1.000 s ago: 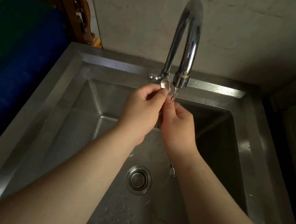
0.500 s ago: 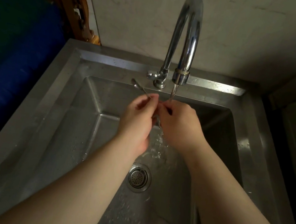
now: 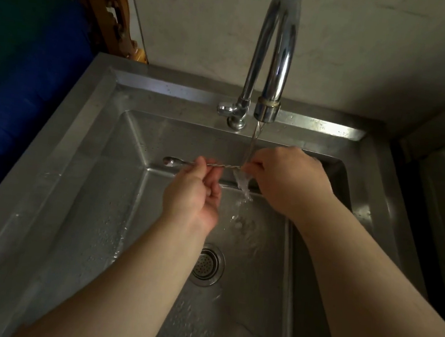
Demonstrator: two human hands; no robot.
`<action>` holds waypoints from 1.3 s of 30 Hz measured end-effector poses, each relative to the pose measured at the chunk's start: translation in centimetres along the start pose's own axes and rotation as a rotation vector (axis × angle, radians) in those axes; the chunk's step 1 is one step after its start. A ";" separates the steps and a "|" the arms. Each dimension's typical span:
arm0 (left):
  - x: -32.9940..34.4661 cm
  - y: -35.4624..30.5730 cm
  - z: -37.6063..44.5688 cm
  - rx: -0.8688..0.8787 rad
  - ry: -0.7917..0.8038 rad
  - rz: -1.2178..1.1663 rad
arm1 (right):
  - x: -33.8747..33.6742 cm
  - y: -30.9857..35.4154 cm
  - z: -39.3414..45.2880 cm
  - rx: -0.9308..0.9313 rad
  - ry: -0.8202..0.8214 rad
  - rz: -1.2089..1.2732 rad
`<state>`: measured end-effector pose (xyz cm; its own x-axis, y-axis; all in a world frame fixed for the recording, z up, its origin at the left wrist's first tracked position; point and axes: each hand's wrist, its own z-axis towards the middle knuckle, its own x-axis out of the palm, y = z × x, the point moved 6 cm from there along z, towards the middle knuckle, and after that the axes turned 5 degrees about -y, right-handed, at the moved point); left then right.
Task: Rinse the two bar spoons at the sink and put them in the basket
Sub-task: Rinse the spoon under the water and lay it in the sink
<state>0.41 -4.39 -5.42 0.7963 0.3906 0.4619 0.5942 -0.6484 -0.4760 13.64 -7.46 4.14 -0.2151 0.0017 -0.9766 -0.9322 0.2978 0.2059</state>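
Pinched in my left hand (image 3: 194, 192) near its bowl and my right hand (image 3: 288, 180) at the other end, the bar spoon (image 3: 216, 165) lies level under the faucet's (image 3: 273, 64) stream over the sink (image 3: 82, 181).

twisted steel bar spoon (image 3: 223, 166), horizontal, under running water

Single head view, steeply down, close over sink (image 3: 87, 137), facing wall.

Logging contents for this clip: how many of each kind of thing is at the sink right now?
Bar spoon: 1 visible, held level in both hands
Hands: 2, left hand, right hand
Faucet: 1, running
Sink: 1
Drain strainer: 1
Total: 6
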 end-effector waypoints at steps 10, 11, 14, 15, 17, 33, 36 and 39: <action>0.2 0.2 -0.4 0.075 0.116 0.061 | 0.9 0.6 0.0 -0.063 0.011 0.111; 0.7 0.7 -0.6 0.061 0.149 0.060 | 0.9 0.9 0.0 -0.083 -0.003 0.115; 1.6 1.7 -0.8 0.004 0.190 0.058 | 1.3 1.6 -0.1 -0.139 -0.031 0.042; 1.7 1.9 -0.7 -0.013 0.184 0.052 | 1.3 1.6 -0.2 -0.152 -0.045 0.004; 1.2 1.8 -0.4 -0.031 0.144 0.009 | 0.9 1.2 -0.3 -0.137 -0.079 -0.050; -1.9 4.4 0.2 -0.292 -0.056 -0.213 | 0.8 -0.1 -0.7 0.209 -0.148 0.929; -1.6 5.4 -0.1 -0.389 -0.045 -0.300 | 0.7 1.0 -0.5 0.164 -0.172 0.860; -1.4 5.9 -0.2 -0.436 -0.032 -0.323 | 0.6 1.5 -0.5 0.141 -0.184 0.861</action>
<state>2.83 -8.86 -8.74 0.5878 0.6303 0.5071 0.7127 -0.7001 0.0442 11.96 -7.50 3.89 -0.7631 0.4284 -0.4839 -0.4218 0.2373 0.8751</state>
